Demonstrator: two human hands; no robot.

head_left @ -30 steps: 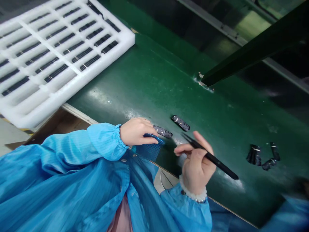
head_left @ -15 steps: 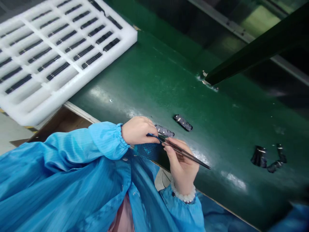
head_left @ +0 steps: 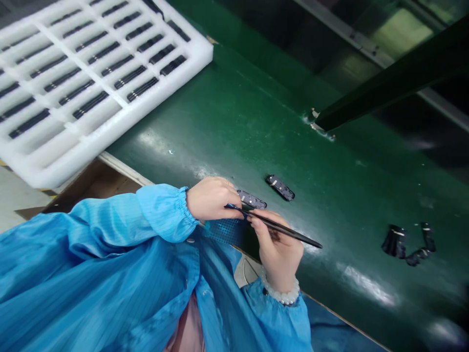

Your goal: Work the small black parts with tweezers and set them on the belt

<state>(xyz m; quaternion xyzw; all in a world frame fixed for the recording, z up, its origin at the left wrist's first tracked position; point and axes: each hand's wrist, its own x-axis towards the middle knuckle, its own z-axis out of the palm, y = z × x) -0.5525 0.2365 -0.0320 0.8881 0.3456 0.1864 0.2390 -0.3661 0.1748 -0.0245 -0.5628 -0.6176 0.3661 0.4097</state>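
Bent over the near edge of the bench, my left hand [head_left: 208, 198] is closed, its fingertips pinching a thin blue strip [head_left: 233, 208] whose kind I cannot make out. Dark tweezers [head_left: 293, 233] are held in my right hand [head_left: 280, 249], thumb and fingers wrapped around them. Their tips point left and meet my left fingertips, where the contact is partly hidden. Just beyond my fingers lies an oblong black plastic housing [head_left: 252, 199], partly covered by my left hand. A similar black housing [head_left: 280, 187] rests a little farther off to the right.
A white foam tray [head_left: 124, 120] with slots holding several black parts stands at the upper left. Small black parts [head_left: 394, 240] lie on the green bench [head_left: 227, 117] at right. A dark post [head_left: 351, 102] rises at the back. Blue mesh [head_left: 223, 230] sits below my left hand.
The tweezers have swung to a flatter angle, and their prongs look closer together. My left hand keeps nearly the same pose. The whole view has shifted slightly.
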